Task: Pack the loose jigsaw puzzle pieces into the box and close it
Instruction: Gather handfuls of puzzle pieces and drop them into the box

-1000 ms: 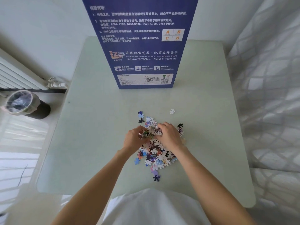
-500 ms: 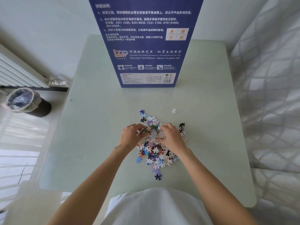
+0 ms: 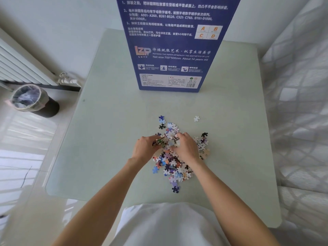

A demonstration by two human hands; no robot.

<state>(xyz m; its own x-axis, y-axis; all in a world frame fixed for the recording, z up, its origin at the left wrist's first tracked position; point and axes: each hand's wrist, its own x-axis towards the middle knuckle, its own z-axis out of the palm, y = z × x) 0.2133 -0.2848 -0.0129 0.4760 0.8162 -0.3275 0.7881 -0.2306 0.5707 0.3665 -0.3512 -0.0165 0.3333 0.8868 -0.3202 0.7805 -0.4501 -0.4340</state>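
Left hand (image 3: 144, 149) curled over the near-left part of the puzzle pieces (image 3: 175, 157), fingers bent round a small clump of them. Right hand (image 3: 186, 147) just beside it at 3 o'clock, fingers bent down into the same heap, fingertips (image 3: 178, 135) pinching pieces against those in the left hand. Hands almost touching over the middle of the heap; how many pieces each grips, impossible to tell. Both forearms bare, running back toward 6 o'clock to a white shirt (image 3: 168, 226).

Rest of the heap spread flat on the table (image 3: 106, 139), mostly at 6 o'clock from the hands. One dark blue piece (image 3: 175, 189) lying alone at the heap's 6 o'clock edge. One white piece (image 3: 196, 118) lying apart at 1 o'clock from the hands. A black piece (image 3: 204, 134) at the heap's 3 o'clock rim. A few blue and black pieces (image 3: 161, 121) scattered at 12 o'clock.

Blue box (image 3: 177, 50) standing upright on the table well apart from the heap at 12 o'clock, printed back panel facing the camera, top cut off by the frame.

Off the table at 9 o'clock, a bin (image 3: 33, 100) lined with a plastic bag on the floor, and a white radiator (image 3: 23, 66) at 10 o'clock along the wall. At 3 o'clock, a sheer patterned curtain (image 3: 298, 103).
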